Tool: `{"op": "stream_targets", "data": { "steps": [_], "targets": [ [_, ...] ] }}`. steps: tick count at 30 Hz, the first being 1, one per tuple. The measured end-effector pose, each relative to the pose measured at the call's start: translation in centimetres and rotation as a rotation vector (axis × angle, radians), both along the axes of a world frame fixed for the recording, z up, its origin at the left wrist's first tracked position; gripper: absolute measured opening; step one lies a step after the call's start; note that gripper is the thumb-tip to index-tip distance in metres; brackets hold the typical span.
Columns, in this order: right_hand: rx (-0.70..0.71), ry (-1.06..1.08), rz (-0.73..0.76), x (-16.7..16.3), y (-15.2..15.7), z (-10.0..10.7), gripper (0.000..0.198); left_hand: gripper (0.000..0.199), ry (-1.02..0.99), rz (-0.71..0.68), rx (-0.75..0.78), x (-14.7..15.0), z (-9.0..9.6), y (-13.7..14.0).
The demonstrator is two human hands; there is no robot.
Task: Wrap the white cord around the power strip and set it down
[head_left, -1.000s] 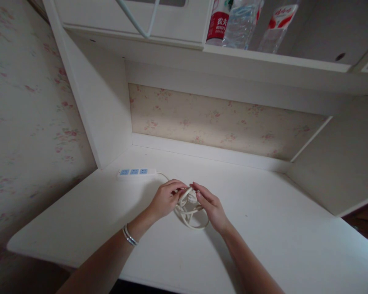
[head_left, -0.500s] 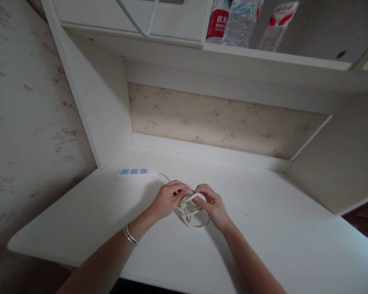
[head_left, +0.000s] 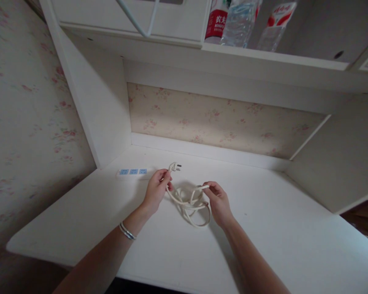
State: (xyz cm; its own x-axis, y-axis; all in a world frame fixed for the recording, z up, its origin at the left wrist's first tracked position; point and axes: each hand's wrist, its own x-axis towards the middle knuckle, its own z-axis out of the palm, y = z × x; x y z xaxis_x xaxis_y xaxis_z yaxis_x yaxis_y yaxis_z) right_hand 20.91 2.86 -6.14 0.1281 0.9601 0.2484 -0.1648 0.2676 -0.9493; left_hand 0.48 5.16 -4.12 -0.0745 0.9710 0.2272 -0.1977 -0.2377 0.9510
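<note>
A cream power cord hangs in loose, tangled loops between my two hands. My left hand is closed on the cord just below its plug, whose metal prongs point right. With thumb and fingers, my right hand pinches another stretch of the cord at the right of the loops. Behind my left hand lies a white power strip with blue socket faces; its right end is partly hidden by that hand.
The white desk runs beneath both hands, with a side panel at left. Above is a shelf holding plastic bottles. A pale bent rod hangs at the top. Floral wallpaper covers the left wall.
My hands have moved apart from their position close together on the bundle. The plug now shows above my left hand, and the cord's loops are spread wider between the hands.
</note>
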Motion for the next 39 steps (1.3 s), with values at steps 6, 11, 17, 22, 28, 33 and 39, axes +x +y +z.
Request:
{"op": "stream_targets", "data": {
  "steps": [6,11,17,22,28,33,39],
  "targets": [
    [-0.100,0.096,-0.028,0.2,0.6,-0.1,0.026,0.035,-0.062,-0.073,0.001,0.0,0.4,-0.3],
    [-0.143,0.049,-0.026,0.0,0.4,-0.2,0.027,0.029,-0.052,-0.131,0.033,0.3,0.8,-0.9],
    [-0.201,0.078,-0.053,0.1,0.4,-0.2,0.032,0.027,-0.080,-0.161,0.052,0.1,0.8,-0.9],
    [-0.273,0.051,-0.093,0.4,0.7,-0.6,0.033,0.026,-0.039,-0.180,0.075,0.1,0.8,-0.9],
    [-0.249,-0.050,-0.158,0.6,1.0,-1.4,0.036,0.031,0.015,-0.174,0.072,0.3,0.6,-1.1],
    [-0.129,-0.163,-0.134,0.9,0.8,-0.8,0.029,0.034,-0.012,-0.059,0.095,0.4,0.2,-0.7],
    [-0.070,-0.541,-0.005,0.3,0.2,-0.1,0.028,0.034,-0.074,0.068,0.141,0.2,0.3,-0.2]
  ]
}}
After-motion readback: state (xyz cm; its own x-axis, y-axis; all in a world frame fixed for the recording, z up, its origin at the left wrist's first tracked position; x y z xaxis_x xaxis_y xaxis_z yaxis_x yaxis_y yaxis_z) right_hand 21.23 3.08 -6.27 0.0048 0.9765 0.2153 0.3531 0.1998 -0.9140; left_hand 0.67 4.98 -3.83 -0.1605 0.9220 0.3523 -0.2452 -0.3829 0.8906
